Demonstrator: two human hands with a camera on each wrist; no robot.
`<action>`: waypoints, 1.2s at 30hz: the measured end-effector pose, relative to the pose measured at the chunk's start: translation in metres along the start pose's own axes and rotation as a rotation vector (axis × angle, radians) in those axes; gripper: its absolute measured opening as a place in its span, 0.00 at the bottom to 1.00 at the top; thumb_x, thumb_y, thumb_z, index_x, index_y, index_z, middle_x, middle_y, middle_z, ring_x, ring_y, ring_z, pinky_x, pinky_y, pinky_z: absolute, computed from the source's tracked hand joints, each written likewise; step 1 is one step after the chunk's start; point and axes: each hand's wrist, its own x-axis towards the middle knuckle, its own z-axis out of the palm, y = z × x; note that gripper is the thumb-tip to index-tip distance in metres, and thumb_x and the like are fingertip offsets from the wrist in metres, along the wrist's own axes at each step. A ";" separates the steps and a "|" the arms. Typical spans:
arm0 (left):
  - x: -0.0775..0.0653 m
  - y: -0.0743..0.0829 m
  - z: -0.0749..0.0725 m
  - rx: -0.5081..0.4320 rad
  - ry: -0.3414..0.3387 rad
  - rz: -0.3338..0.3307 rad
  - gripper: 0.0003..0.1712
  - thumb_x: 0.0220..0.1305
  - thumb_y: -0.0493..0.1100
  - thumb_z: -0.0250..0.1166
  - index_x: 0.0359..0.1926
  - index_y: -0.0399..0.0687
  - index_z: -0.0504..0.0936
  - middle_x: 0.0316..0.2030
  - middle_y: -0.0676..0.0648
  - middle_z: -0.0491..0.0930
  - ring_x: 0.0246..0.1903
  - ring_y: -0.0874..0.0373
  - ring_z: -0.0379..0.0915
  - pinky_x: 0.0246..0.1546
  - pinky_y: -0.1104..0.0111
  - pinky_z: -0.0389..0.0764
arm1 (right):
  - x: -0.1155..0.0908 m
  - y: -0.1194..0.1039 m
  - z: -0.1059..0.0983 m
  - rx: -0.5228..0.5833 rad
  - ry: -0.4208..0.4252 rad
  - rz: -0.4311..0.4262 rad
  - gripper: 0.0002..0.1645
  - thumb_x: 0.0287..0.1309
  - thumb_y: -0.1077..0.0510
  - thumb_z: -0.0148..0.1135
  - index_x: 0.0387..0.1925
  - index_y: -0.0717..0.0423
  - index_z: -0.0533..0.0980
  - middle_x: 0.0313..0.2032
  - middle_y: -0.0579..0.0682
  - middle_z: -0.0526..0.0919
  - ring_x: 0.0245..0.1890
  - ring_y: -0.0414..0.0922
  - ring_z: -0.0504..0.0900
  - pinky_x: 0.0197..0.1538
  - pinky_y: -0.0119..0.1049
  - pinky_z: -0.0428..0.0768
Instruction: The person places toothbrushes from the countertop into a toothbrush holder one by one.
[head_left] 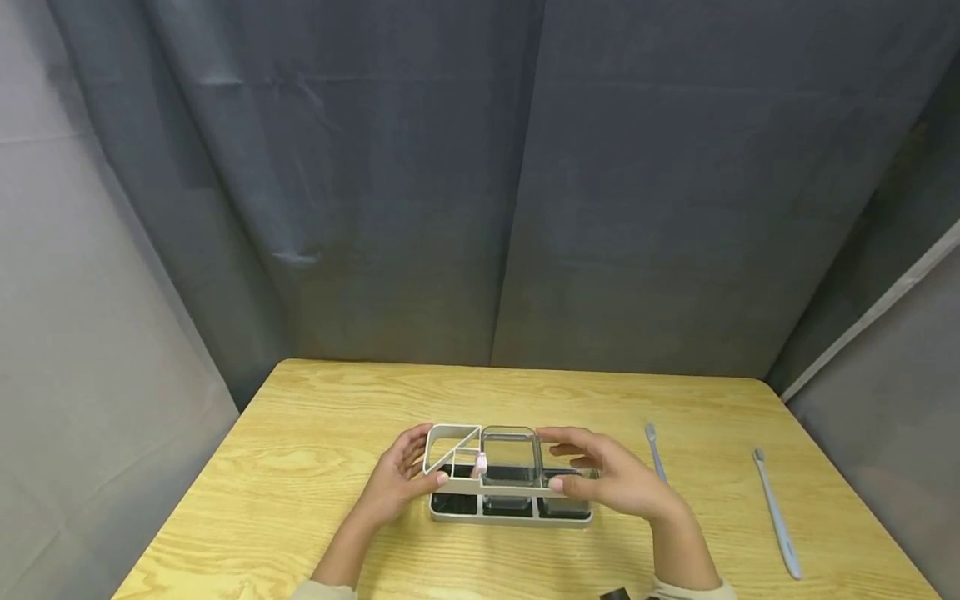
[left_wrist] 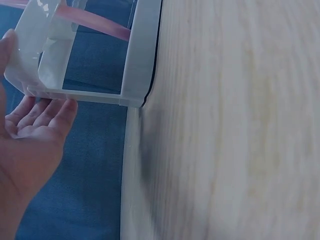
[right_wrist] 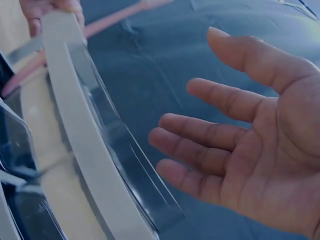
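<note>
My left hand grips the left end of a toothbrush holder's pale upper frame, thumb in front and fingers behind. The frame is divided into small openings and carries a clear cup. A pink toothbrush slants through one opening; in the left wrist view the pink handle crosses below the frame. Under it on the table lies the holder's base, with dark compartments. Beside the frame's right end is my right hand; the right wrist view shows its fingers spread, apart from the frame.
Two light blue toothbrushes lie on the wooden table to the right. A small black object shows at the bottom edge. Grey curtains hang behind and at both sides.
</note>
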 end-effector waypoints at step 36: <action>0.002 0.024 -0.003 0.026 -0.081 -0.063 0.47 0.50 0.34 0.72 0.67 0.35 0.56 0.62 0.34 0.62 0.63 0.38 0.53 0.61 0.49 0.59 | -0.090 0.071 -0.068 0.034 0.270 0.297 0.31 0.59 0.59 0.61 0.62 0.64 0.65 0.58 0.60 0.68 0.52 0.47 0.72 0.45 0.37 0.77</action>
